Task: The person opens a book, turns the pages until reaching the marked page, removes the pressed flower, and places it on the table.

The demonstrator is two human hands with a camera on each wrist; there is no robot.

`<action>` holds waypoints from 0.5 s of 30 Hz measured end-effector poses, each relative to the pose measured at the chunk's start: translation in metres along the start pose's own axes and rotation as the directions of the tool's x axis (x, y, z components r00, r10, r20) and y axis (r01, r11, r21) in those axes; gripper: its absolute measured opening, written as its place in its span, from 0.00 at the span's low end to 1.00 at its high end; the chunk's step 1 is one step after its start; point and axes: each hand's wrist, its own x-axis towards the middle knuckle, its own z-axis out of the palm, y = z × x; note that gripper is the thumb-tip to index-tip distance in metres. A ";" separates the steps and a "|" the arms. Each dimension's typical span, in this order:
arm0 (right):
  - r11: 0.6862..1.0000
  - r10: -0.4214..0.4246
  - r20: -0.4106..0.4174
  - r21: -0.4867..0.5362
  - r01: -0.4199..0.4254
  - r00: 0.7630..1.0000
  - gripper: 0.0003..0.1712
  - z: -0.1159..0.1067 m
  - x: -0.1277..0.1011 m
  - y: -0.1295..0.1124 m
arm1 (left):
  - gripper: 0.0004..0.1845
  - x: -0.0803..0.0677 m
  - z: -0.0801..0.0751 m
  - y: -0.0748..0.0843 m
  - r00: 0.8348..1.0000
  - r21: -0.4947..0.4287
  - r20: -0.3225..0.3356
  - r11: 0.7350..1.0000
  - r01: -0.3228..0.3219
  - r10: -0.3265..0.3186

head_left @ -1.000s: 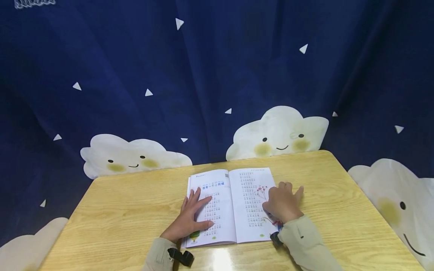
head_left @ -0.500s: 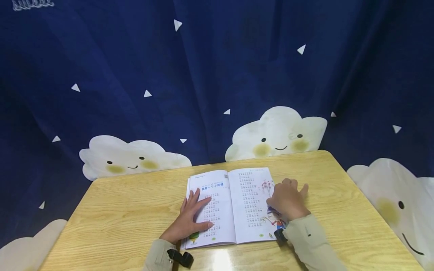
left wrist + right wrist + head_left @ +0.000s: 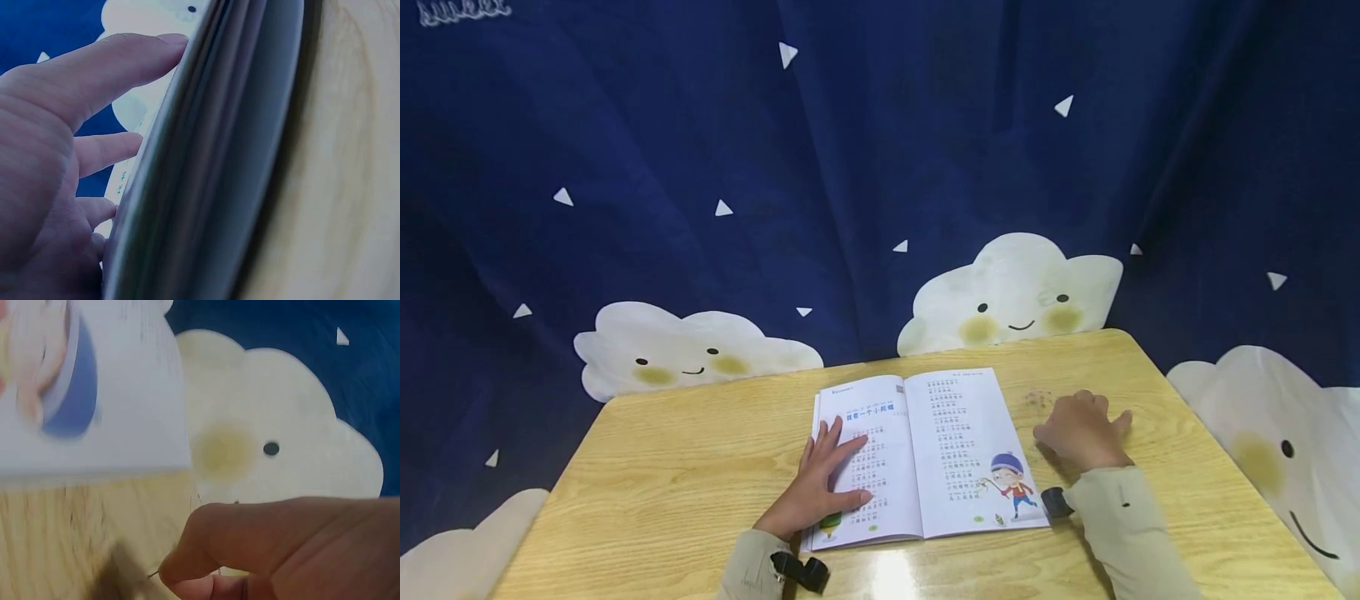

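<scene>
An open book (image 3: 951,467) with printed text lies on the wooden table. My left hand (image 3: 820,483) rests with spread fingers on its left page; the left wrist view shows the thumb (image 3: 137,59) against the edge of the page stack. Just right of the book, over the table, my right hand (image 3: 1084,429) has curled fingers and pinches a thin-stemmed sprig with small pinkish-red tips (image 3: 1039,399). In the right wrist view, a thin stem end (image 3: 153,575) pokes out beside the thumb; most of the sprig is hidden by the hand.
The wooden table (image 3: 700,475) extends on both sides of the book. A dark blue curtain (image 3: 850,167) with clouds and white triangles hangs behind it. Dark wrist devices (image 3: 801,571) sit at both sleeves.
My right hand has moved right with the sprig, from over the right page to over the table. The printed boy on that page is now uncovered. My left hand stays put.
</scene>
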 end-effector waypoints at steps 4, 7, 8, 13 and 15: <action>1.000 0.020 0.016 0.021 -0.021 1.000 0.16 -0.001 0.002 0.011 | 0.43 -0.001 0.001 -0.001 1.000 0.008 -0.002 1.000 0.006 -0.006; 0.999 0.020 0.015 0.029 -0.021 1.000 0.15 -0.002 0.002 0.015 | 0.43 0.000 0.002 -0.002 1.000 0.015 -0.003 1.000 0.007 -0.007; 0.999 0.020 0.014 0.028 -0.020 1.000 0.15 -0.003 0.002 0.015 | 0.43 0.000 0.002 -0.002 1.000 0.015 -0.005 1.000 0.006 -0.006; 0.999 0.023 0.013 0.025 -0.024 1.000 0.14 -0.004 0.001 0.016 | 0.43 0.002 0.002 -0.003 1.000 0.003 -0.006 1.000 0.003 -0.003; 0.999 0.025 0.014 0.028 -0.026 1.000 0.14 -0.003 0.000 0.016 | 0.43 0.002 0.002 -0.003 1.000 0.001 -0.005 1.000 0.002 -0.002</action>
